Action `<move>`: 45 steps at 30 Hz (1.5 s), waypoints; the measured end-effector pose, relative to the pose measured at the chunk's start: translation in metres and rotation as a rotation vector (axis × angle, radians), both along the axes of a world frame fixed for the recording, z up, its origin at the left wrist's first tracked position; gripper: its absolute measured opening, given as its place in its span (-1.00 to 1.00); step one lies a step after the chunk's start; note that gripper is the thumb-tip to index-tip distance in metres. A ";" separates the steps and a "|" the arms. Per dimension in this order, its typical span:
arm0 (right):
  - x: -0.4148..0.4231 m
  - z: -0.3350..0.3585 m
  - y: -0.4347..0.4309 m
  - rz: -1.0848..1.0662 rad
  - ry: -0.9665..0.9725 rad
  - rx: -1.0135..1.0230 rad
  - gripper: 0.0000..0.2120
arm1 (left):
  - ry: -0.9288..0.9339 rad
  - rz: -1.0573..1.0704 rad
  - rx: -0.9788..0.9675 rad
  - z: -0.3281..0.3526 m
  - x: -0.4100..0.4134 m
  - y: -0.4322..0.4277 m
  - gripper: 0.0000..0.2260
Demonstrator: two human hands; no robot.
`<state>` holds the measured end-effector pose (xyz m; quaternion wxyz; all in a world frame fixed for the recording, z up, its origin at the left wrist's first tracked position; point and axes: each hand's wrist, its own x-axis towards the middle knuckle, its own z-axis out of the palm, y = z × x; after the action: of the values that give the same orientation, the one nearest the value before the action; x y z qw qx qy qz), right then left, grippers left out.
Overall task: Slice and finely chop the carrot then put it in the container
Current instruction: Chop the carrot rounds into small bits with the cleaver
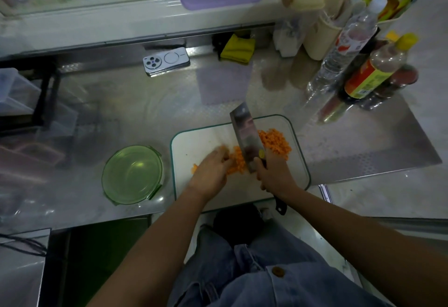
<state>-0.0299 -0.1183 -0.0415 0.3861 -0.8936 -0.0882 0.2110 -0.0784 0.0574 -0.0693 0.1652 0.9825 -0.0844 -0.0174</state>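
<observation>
- Now, in the head view, the right hand is wrapped round the handle of the cleaver, close to the blade, probably for better control; the edge is down among the pieces on the cutting board.
- The left hand lies just beside the blade with its fingers bent over some pieces, I think to keep them together; blur hides whether it pinches them.
- The carrot is already in small pieces, on both sides of the blade.
- The green container stands empty on the bench, just left of the board, so the transfer should be short.
</observation>
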 end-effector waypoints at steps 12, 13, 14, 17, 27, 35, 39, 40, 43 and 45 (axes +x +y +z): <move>-0.002 -0.002 0.002 0.019 0.063 -0.007 -0.87 | 0.198 -0.026 0.046 0.011 0.017 0.002 -0.83; -0.002 -0.002 0.003 0.032 0.061 -0.017 -0.86 | 0.215 -0.012 0.056 0.011 0.017 0.002 -0.83; -0.003 -0.003 0.005 0.045 0.058 -0.027 -0.85 | 0.225 0.008 0.059 0.011 0.017 0.001 -0.84; -0.006 -0.004 0.009 0.086 0.036 -0.043 -0.84 | 0.259 0.126 0.039 0.008 0.012 -0.002 -0.86; -0.014 -0.001 0.019 0.206 -0.092 -0.116 -0.86 | 0.211 0.448 -0.150 0.005 -0.010 -0.011 -0.72; -0.019 -0.003 0.024 0.317 -0.197 -0.228 -0.84 | 0.174 0.492 -0.145 0.000 -0.018 -0.006 -0.82; -0.023 -0.009 0.029 0.311 -0.173 -0.283 -0.86 | 0.194 0.539 -0.189 -0.002 -0.013 -0.009 -0.85; -0.024 -0.011 0.031 0.306 -0.165 -0.299 -0.87 | 0.200 0.545 -0.194 -0.002 -0.013 -0.009 -0.86; -0.027 -0.016 0.036 0.291 -0.137 -0.322 -0.88 | 0.215 0.562 -0.200 -0.002 -0.011 -0.008 -0.87; -0.028 -0.018 0.038 0.301 -0.142 -0.338 -0.87 | 0.217 0.583 -0.217 -0.003 -0.011 -0.008 -0.87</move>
<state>-0.0583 -0.0803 -0.0597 0.1880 -0.9349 -0.2108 0.2147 -0.0891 0.0493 -0.0718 0.2752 0.9342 0.2173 -0.0650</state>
